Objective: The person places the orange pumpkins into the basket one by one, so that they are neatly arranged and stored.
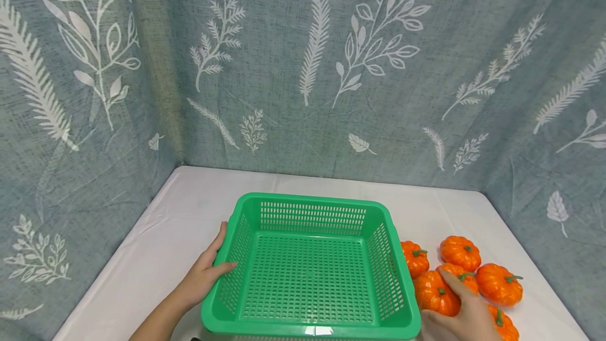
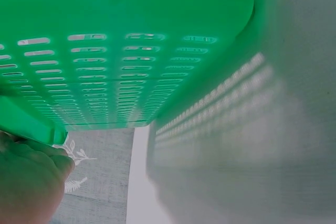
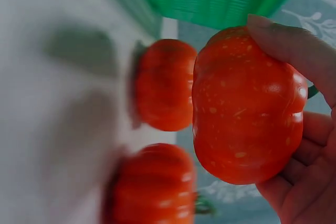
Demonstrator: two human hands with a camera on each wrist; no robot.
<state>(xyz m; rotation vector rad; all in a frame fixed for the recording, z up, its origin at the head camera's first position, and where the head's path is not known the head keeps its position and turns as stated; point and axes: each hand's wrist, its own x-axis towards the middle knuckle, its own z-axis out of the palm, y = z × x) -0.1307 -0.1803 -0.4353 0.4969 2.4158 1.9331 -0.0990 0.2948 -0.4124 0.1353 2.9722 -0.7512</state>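
A green plastic basket with slotted walls stands on the white table, with nothing inside. My left hand grips its left rim, thumb over the edge and fingers along the outside. From the left wrist view, the slotted basket wall fills the top, with the left hand at the rim. Just right of the basket, my right hand holds an orange toy pumpkin. In the right wrist view this pumpkin sits raised off the table between thumb and fingers.
Several more orange pumpkins with green stems lie around the right hand, among them a back one, a far right one and one beside the basket wall. Leaf-patterned grey-green cloth hangs behind and beside the white table.
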